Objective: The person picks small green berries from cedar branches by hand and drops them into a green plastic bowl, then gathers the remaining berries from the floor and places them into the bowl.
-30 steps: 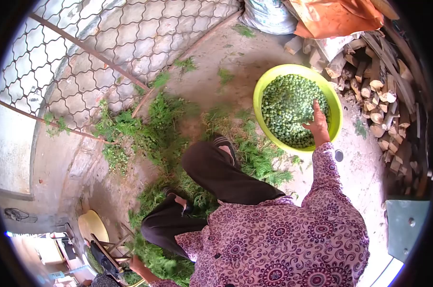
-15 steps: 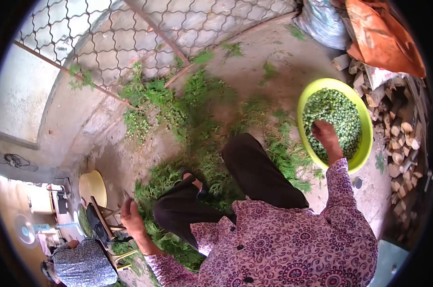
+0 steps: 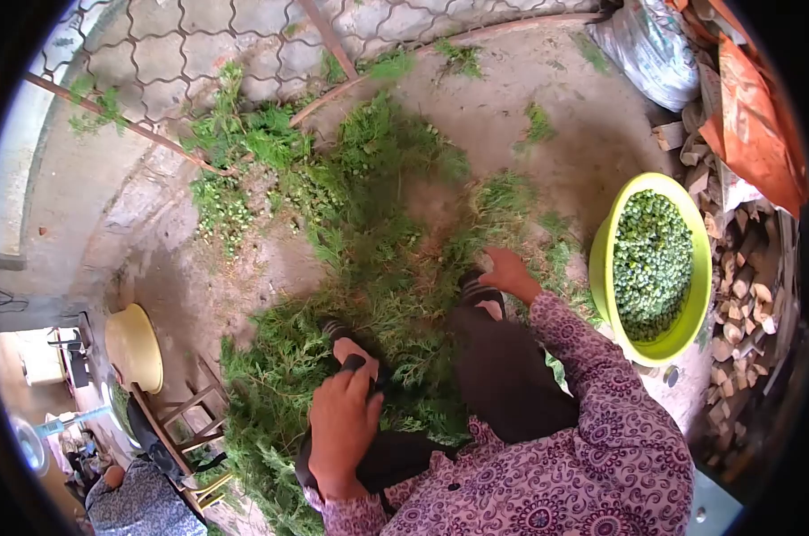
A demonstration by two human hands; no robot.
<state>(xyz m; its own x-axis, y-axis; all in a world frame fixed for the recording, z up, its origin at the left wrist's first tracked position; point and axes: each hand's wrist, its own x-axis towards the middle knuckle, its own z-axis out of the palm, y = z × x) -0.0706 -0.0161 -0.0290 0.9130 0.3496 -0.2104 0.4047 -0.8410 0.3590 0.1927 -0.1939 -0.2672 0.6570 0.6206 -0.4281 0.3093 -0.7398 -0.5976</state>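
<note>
While the right hand (image 3: 512, 273) hangs over the greenery (image 3: 271, 375) at frame centre, just beside the right shoe (image 3: 473, 288), its fingers look stretched out and loosely parted, nothing clearly held. Left hand (image 3: 342, 438), lower centre, over the left leg: back of hand to camera, fingers bent. Small dark shape (image 3: 355, 363) at its fingertips; can't tell if gripped or just behind. Greenery lies in a loose heap, from upper left down to lower left and around both feet.

Yellow-green basin (image 3: 604, 277) at right, well apart from the left hand, nearer the right; small round green pieces (image 3: 652, 268) fill much of it. Log stack (image 3: 735, 295) just beyond, orange sheet (image 3: 754, 125) upper right. Another person (image 3: 141, 505) at lower left edge.

Handling, judged by look: feathery sprigs should be light, limp, springy, prone to tangling with neighbours; best held by the stem end, not the leafy tips. Small pieces probably firm, light singly, quick to roll off; pinch or scoop. Full basin likely heavy, its wall somewhat flexible; take the rim on opposite sides.
</note>
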